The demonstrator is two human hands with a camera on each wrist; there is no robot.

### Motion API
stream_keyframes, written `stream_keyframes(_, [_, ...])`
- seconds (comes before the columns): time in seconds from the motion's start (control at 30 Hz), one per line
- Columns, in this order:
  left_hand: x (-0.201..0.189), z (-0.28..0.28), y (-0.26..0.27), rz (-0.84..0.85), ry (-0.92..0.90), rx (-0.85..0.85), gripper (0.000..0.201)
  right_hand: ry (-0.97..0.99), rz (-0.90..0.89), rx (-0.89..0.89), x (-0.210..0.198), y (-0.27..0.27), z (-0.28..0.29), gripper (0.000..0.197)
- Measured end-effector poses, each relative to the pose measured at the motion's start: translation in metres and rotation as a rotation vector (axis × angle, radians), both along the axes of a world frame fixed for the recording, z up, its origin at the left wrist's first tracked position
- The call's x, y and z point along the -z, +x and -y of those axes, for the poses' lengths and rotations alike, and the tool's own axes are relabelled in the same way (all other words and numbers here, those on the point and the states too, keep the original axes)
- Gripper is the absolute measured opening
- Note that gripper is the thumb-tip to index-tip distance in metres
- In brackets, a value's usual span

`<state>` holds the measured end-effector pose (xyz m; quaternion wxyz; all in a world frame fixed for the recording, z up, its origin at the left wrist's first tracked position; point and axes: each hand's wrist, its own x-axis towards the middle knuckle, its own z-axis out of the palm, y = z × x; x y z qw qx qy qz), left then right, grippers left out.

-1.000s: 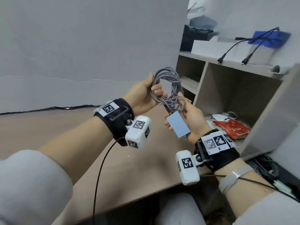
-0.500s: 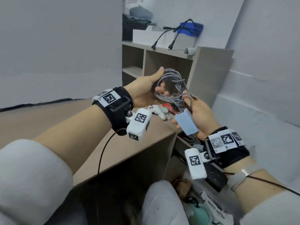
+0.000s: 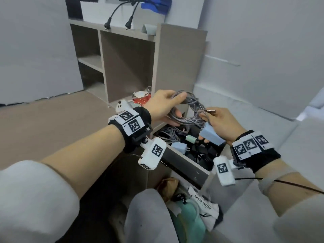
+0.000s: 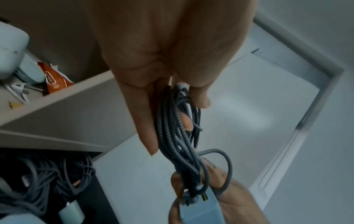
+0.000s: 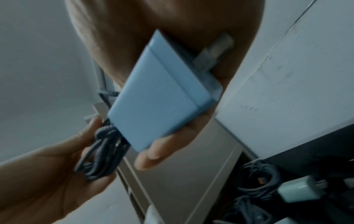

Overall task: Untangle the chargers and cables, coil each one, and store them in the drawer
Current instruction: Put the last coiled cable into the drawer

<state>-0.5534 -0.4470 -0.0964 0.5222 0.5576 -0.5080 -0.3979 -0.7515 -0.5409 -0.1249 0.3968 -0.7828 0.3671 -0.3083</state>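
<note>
A coiled grey braided cable [image 3: 190,109] hangs between both hands above the open drawer [image 3: 185,165]. My left hand [image 3: 166,106] grips the coil's left side, fingers curled round its strands [image 4: 178,121]. In my right hand [image 3: 217,123] sits the light blue charger [image 3: 211,135] joined to the cable; the thumb also pinches the cable's metal plug end [image 3: 210,111]. The right wrist view shows the charger [image 5: 161,100] lying across the fingers, with the coil [image 5: 103,151] in the left palm. The drawer holds more grey cables [image 3: 170,135] and small chargers [image 3: 179,147].
A brown desk top [image 3: 52,123] lies at left. A shelf unit [image 3: 126,64] stands behind, with a red packet [image 3: 142,100] and a white gadget [image 3: 122,106] at its foot. Bags [image 3: 192,207] sit on the floor under the drawer. Two black plugs [image 3: 117,25] dangle above.
Both hands have carried the coil and charger rightward and down, off the desk to above the open drawer. The head view has swung right, bringing the drawer's contents into sight.
</note>
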Motion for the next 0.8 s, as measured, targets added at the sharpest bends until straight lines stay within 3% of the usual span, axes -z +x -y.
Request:
stream_keyframes(0.2, [0.051, 0.056, -0.018, -0.331, 0.273, -0.004, 0.039, -0.165, -0.304, -0.085, 0.025, -0.018, 0.060, 0.052])
stream_keyframes(0.33, [0.082, 0.089, -0.026, -0.323, 0.399, -0.036, 0.036, -0.134, -0.491, -0.175, 0.038, -0.019, 0.102, 0.046])
stream_keyframes(0.37, [0.088, 0.097, -0.026, -0.248, 0.412, -0.038, 0.035, -0.113, -0.539, -0.204, 0.039, -0.020, 0.112, 0.045])
stream_keyframes(0.43, [0.098, 0.108, -0.022, 0.130, 0.383, -0.049, 0.037, -0.096, -0.657, -0.284, 0.041, -0.022, 0.130, 0.045])
stream_keyframes(0.5, [0.099, 0.112, -0.020, 0.506, 0.259, -0.015, 0.046, -0.062, -0.772, -0.372, 0.044, -0.024, 0.146, 0.043])
stream_keyframes(0.53, [0.099, 0.112, -0.022, 0.606, 0.193, 0.033, 0.053, -0.040, -0.818, -0.398, 0.047, -0.025, 0.152, 0.041])
stream_keyframes(0.6, [0.102, 0.113, -0.031, 0.730, 0.114, 0.173, 0.065, -0.006, -0.886, -0.428, 0.054, -0.023, 0.161, 0.034])
stream_keyframes(0.7, [0.122, 0.118, -0.048, 0.872, 0.142, 0.349, 0.091, 0.027, -0.962, -0.472, 0.067, -0.014, 0.173, 0.030])
stream_keyframes(0.8, [0.142, 0.124, -0.054, 0.956, 0.201, 0.400, 0.096, 0.031, -1.026, -0.495, 0.079, -0.003, 0.185, 0.024])
